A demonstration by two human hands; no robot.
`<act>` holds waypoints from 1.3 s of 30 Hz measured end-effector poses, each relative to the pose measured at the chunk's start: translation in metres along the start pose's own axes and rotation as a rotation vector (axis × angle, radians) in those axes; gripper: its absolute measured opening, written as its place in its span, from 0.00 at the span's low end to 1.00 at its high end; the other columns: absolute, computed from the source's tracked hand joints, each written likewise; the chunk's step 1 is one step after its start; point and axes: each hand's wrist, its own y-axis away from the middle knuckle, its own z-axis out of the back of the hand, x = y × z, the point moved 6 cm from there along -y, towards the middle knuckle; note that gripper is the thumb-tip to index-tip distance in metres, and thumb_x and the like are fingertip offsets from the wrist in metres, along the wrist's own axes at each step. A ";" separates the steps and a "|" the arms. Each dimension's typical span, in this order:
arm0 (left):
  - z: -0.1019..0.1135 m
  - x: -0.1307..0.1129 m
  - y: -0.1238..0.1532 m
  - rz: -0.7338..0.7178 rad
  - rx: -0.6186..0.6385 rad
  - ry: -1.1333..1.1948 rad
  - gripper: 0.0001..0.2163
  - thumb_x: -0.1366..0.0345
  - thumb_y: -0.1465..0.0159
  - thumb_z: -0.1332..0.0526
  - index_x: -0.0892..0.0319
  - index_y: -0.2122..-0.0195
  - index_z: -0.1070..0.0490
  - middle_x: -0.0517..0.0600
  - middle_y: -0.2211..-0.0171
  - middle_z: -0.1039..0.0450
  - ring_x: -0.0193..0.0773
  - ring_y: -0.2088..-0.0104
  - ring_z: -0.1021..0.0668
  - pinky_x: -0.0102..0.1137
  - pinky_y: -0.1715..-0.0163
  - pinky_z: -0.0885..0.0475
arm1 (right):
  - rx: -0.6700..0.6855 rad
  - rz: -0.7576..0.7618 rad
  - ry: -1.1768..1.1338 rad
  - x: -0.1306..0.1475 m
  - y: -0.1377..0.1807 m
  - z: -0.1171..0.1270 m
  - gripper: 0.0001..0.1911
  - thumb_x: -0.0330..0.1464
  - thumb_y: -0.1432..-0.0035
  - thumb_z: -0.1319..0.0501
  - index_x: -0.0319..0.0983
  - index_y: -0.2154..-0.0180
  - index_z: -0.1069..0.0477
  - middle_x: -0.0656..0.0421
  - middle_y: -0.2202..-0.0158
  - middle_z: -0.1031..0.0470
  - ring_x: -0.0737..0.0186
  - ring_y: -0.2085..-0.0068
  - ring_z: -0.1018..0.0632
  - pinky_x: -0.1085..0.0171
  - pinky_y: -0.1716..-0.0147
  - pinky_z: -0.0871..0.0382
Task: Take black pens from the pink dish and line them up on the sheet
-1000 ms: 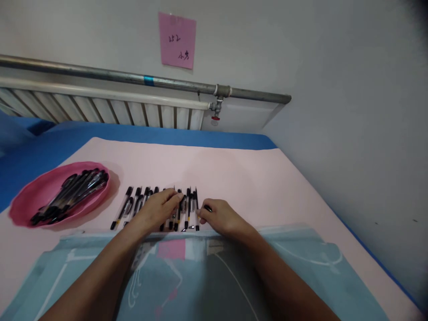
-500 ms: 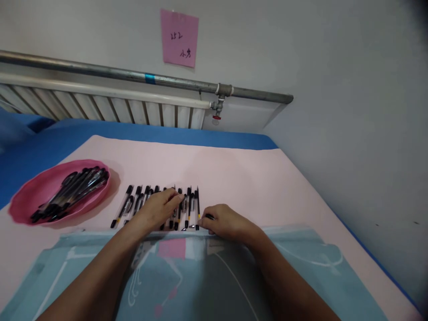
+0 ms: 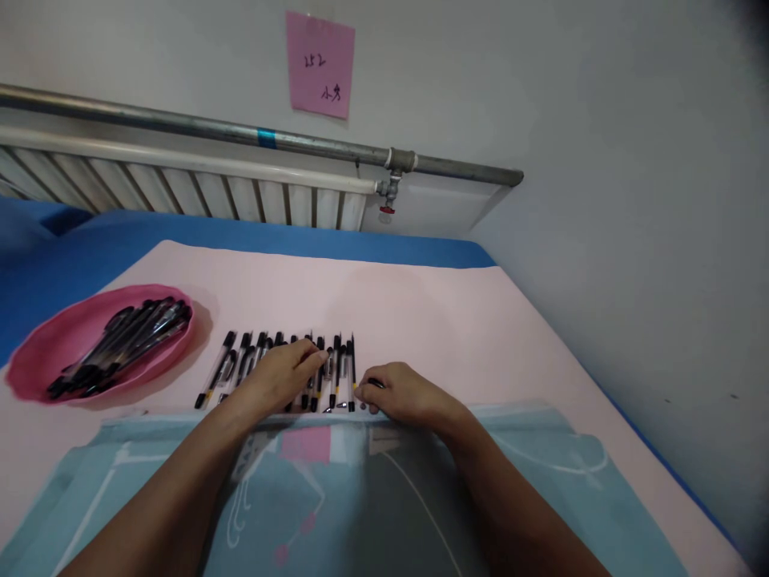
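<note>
A row of black and clear pen parts (image 3: 334,377) lies side by side on the pink tabletop: caps with clips, barrels and thin refills, some with yellow bands. My left hand (image 3: 287,373) rests over the middle of this row, fingers bent forward and fingertips by a short clear-and-black cap (image 3: 328,362). It covers several of the pens, and nothing shows held in it. Just right of the row, my right hand (image 3: 405,393) is closed, with a small black pen part (image 3: 376,383) poking out between thumb and fingers. Tiny pen tips (image 3: 341,405) lie near the cloth edge.
A pink oval basket (image 3: 30,365) at the left holds a heap of black pens (image 3: 129,340). A blue-green patterned cloth (image 3: 529,473) covers the near side. Behind stand a white radiator (image 3: 228,200) and a metal pipe (image 3: 324,147); a grey wall (image 3: 649,240) rises at the right.
The whole view has shifted slightly. Both hands keep nearly the same place and shape, and the pens lie as before.
</note>
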 end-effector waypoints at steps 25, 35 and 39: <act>0.013 -0.003 0.003 0.009 -0.046 -0.001 0.13 0.55 0.43 0.50 0.57 0.73 0.32 0.47 0.78 0.31 0.39 0.75 0.30 0.29 0.74 0.42 | -0.329 -0.047 0.188 -0.012 -0.006 0.020 0.04 0.27 0.49 0.45 0.38 0.70 0.33 0.58 0.74 0.29 0.66 0.73 0.33 0.68 0.74 0.47; 0.032 0.019 0.003 0.087 -0.176 0.158 0.15 0.53 0.43 0.49 0.57 0.68 0.30 0.44 0.80 0.32 0.33 0.80 0.32 0.26 0.79 0.40 | -0.344 0.034 0.090 -0.010 -0.011 0.011 0.04 0.29 0.47 0.46 0.38 0.72 0.33 0.60 0.76 0.30 0.68 0.74 0.32 0.69 0.75 0.45; 0.083 0.056 0.014 0.174 -0.500 0.133 0.16 0.52 0.43 0.48 0.58 0.65 0.29 0.46 0.76 0.28 0.34 0.79 0.29 0.27 0.78 0.37 | -0.367 0.063 0.121 -0.005 -0.010 0.013 0.07 0.30 0.47 0.48 0.38 0.72 0.33 0.60 0.77 0.30 0.67 0.75 0.32 0.68 0.74 0.44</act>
